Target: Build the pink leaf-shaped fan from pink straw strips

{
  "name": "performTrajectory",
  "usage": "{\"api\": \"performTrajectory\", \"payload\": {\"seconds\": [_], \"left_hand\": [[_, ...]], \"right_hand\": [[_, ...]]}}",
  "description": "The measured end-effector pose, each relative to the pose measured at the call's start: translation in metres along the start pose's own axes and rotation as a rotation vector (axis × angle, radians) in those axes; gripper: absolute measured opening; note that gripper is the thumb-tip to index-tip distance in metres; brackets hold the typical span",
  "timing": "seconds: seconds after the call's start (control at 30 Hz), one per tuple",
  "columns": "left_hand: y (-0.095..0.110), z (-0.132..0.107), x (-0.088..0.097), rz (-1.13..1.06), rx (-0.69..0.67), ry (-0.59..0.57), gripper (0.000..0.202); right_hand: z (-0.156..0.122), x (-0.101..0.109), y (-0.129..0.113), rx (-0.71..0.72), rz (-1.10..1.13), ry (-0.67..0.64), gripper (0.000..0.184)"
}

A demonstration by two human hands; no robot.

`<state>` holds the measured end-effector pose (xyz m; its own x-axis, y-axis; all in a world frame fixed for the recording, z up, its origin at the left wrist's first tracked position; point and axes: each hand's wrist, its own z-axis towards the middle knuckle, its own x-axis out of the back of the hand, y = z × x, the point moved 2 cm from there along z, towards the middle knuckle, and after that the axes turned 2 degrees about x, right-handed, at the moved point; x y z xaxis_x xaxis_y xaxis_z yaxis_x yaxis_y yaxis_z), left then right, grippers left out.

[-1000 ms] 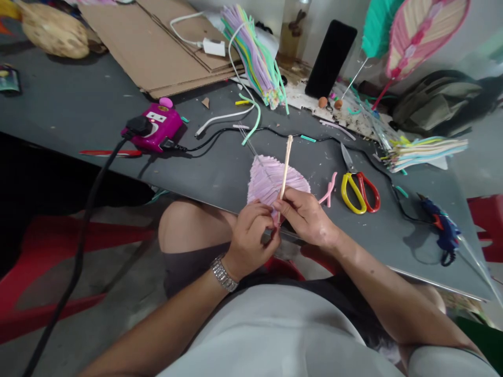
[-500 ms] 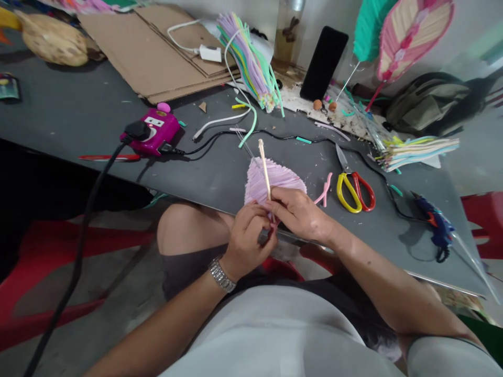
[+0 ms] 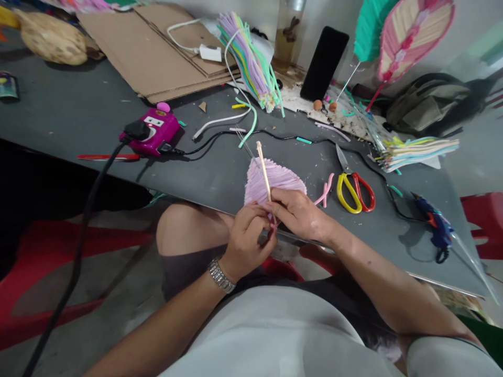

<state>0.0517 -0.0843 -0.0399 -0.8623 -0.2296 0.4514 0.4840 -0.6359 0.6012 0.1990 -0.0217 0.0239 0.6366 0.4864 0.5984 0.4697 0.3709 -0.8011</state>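
My right hand (image 3: 301, 214) is closed, thumb and fingers pinching a thin cream-coloured stick (image 3: 263, 166) that points up and away from me. Close against it, my left hand (image 3: 248, 241) is closed too, its fingertips on a small pink strip (image 3: 274, 226) at the stick's lower end. My fingers hide how strip and stick meet. Just beyond the hands, a lilac pipe-cleaner leaf shape (image 3: 283, 177) lies at the table's edge, partly covered by them. Pink pipe-cleaner pieces (image 3: 325, 191) and scissors (image 3: 356, 192) with yellow and red handles lie to the right.
A blue glue gun (image 3: 440, 225) lies at the right, its black cord crossing the grey table (image 3: 212, 173). Pipe-cleaner bundles (image 3: 251, 65), a phone (image 3: 324, 63) and cardboard (image 3: 157, 57) are at the back. A magenta power socket (image 3: 157, 131) and red pen (image 3: 108, 157) are left.
The cream stick's upper tip has shifted slightly to the left. Both hands stay almost in place with the same grip.
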Motion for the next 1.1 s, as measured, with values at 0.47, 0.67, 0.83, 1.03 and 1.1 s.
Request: {"api": "performTrajectory", "payload": {"seconds": [0.47, 0.67, 0.83, 1.03, 1.1], "left_hand": [[0.000, 0.000, 0.000, -0.001, 0.004, 0.001, 0.023], [0.002, 0.001, 0.001, 0.011, 0.001, 0.005, 0.021], [0.001, 0.002, 0.002, 0.012, -0.004, 0.002, 0.016], [-0.003, 0.001, 0.001, 0.007, -0.042, 0.034, 0.016], [-0.004, 0.000, 0.000, 0.005, -0.056, 0.039, 0.016]], "right_hand": [[-0.006, -0.003, 0.010, 0.046, 0.129, 0.104, 0.029], [-0.018, 0.002, 0.008, 0.066, 0.157, 0.249, 0.032], [-0.060, 0.002, 0.011, -0.176, 0.288, 0.672, 0.028], [-0.064, -0.001, 0.017, -0.260, 0.523, 0.745, 0.035], [-0.056, 0.001, 0.019, -0.281, 0.575, 0.726, 0.038]]}}
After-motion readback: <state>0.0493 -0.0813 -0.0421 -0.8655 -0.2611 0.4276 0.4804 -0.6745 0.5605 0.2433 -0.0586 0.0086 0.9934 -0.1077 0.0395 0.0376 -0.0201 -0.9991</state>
